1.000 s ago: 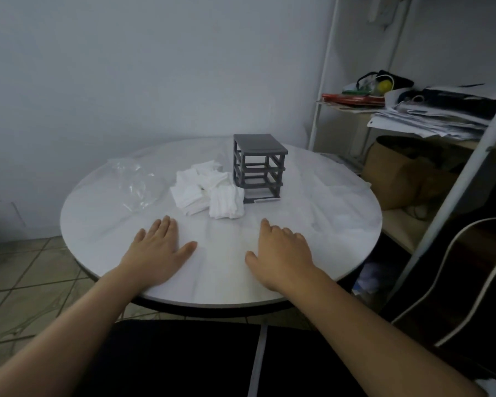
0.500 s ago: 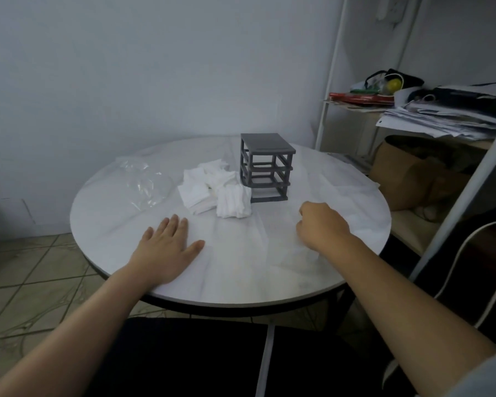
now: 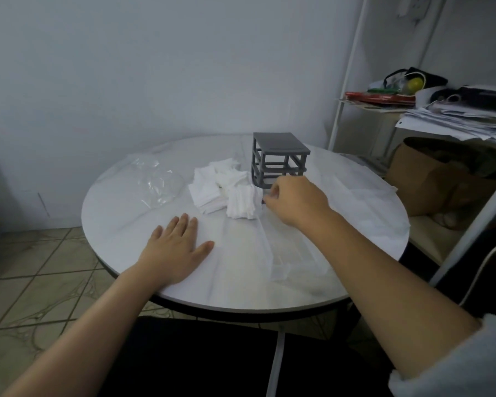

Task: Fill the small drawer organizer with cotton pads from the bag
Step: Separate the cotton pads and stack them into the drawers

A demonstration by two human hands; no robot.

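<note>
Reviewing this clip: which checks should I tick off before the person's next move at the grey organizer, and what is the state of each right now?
1. White square cotton pads out of the bag, piled beside the organizer: ok.
2. Clear plastic bag lying apart, left of the pads: ok.
3. Small grey open-frame drawer organizer upright on the round white table: ok.
4. Pads inside the organizer: none visible, not ok.
5. Left hand flat on the table, holding nothing: ok.
6. Right hand curled at the organizer's base; whether it grips anything: cannot tell.
</note>
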